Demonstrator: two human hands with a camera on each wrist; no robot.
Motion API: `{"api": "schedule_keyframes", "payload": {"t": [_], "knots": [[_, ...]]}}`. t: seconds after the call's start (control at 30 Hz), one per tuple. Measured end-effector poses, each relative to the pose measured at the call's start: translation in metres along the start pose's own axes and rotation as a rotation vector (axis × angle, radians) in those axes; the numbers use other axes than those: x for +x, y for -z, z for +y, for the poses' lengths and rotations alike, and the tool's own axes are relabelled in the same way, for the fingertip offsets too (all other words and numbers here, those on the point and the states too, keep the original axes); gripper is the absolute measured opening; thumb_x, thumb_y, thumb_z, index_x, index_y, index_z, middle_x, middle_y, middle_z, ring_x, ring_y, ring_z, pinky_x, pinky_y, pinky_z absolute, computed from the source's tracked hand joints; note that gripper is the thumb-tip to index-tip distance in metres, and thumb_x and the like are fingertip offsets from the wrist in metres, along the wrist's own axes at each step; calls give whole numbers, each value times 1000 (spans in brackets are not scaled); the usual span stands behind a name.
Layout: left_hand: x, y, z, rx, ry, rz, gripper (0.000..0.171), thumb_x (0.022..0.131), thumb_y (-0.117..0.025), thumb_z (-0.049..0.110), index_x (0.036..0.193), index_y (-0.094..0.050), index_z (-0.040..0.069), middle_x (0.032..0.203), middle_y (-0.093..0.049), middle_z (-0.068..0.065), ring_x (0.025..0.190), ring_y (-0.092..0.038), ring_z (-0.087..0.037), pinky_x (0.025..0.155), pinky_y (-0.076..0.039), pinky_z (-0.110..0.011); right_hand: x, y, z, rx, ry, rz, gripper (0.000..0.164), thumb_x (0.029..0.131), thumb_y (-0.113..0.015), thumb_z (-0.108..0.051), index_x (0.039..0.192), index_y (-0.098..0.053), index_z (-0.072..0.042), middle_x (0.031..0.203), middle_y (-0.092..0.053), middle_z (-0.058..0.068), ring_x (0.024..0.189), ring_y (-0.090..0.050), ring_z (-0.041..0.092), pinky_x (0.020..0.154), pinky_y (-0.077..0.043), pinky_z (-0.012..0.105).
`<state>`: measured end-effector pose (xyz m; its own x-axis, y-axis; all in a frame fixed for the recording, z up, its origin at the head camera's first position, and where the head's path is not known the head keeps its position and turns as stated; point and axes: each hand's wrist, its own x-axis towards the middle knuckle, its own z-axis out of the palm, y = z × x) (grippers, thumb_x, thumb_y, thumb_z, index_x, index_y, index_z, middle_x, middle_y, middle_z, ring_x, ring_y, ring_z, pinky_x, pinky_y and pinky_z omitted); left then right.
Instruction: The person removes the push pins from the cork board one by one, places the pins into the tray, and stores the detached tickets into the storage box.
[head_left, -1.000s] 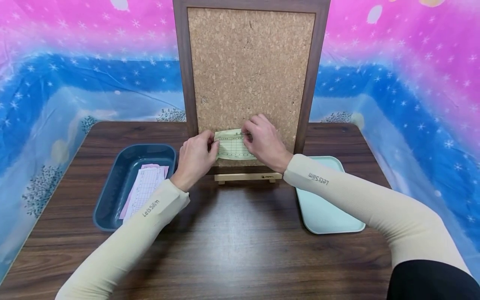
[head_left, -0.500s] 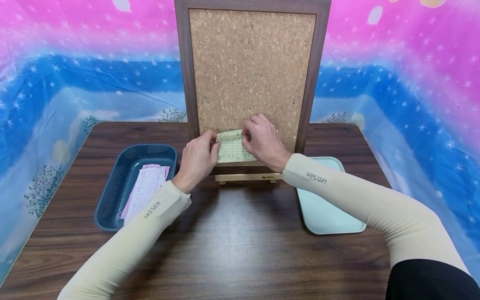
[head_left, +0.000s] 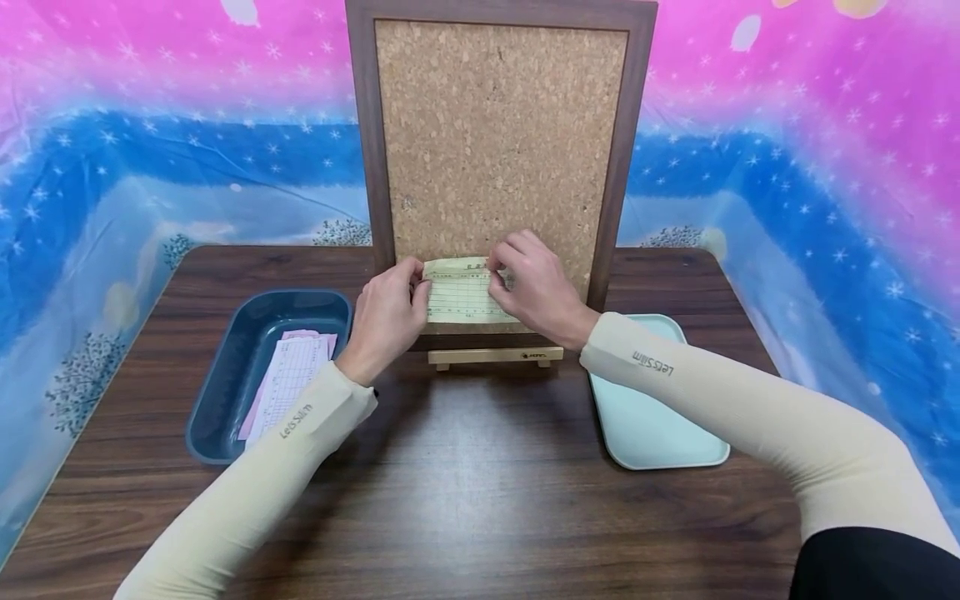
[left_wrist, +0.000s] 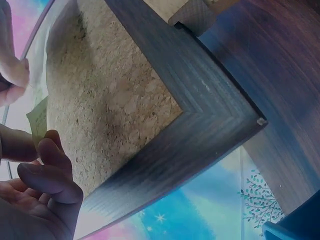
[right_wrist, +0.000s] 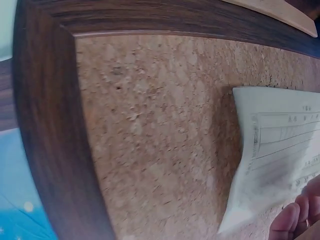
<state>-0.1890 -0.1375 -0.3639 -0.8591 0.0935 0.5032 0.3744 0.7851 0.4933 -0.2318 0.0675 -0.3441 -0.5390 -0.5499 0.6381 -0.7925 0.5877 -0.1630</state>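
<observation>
In the head view a pale green printed paper slip (head_left: 465, 296) lies over the lower part of the framed cork board (head_left: 498, 150). My left hand (head_left: 390, 312) pinches its upper left corner between thumb and fingers. The slip shows between my left fingers in the left wrist view. My right hand (head_left: 536, 279) has bent fingers at the slip's top edge, right of its middle; I cannot tell what, if anything, they pinch. In the right wrist view the slip's free side edge (right_wrist: 237, 150) stands slightly bowed off the cork, with right fingertips (right_wrist: 287, 220) by its top edge.
A dark blue tray (head_left: 213, 392) with white and pink printed slips (head_left: 288, 383) sits at left, partly behind my left sleeve. A pale mint tray (head_left: 660, 425) lies at right under my right forearm. The board stands on a small wooden easel (head_left: 495, 356).
The slip's lower edge has flattened out and its printed heading shows more. My right hand and forearm have shifted slightly right; the left hand keeps its hold on the corner.
</observation>
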Motion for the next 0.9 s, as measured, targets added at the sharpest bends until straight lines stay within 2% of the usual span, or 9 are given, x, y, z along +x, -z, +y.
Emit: {"api": "schedule_keyframes", "payload": {"t": [0.2,0.47,0.77,0.9], "knots": [[-2,13,-2,9,-17,14,9,86,-47,16,90,-52,10,68,-49,3,51,-42,-12,46,-32,-28,-6,12,-1,6,18,-11,7,73,-53,-5,76,-53,-12,79,-49,-5,77,-42,11,68,-36,24],[-3,46,-8,3,-36,72,7,84,-45,16,87,-50,11,62,-46,2,46,-37,-13,44,-30,-29,-17,30,2,-23,35,4,7,73,-54,-5,76,-56,-11,77,-49,-3,74,-42,12,66,-36,25],[-2,77,-17,-6,-37,129,17,87,-42,16,93,-56,7,68,-47,-2,49,-34,-15,46,-28,-30,-19,38,3,-6,58,19,7,71,-53,-3,75,-55,-9,77,-52,1,76,-43,14,67,-37,26],[-2,87,-21,-3,-34,124,17,88,-44,14,94,-57,6,76,-53,-5,54,-39,-16,51,-30,-31,-22,43,4,-8,50,17,7,71,-54,-3,75,-56,-9,77,-52,1,76,-43,14,66,-37,26]]}}
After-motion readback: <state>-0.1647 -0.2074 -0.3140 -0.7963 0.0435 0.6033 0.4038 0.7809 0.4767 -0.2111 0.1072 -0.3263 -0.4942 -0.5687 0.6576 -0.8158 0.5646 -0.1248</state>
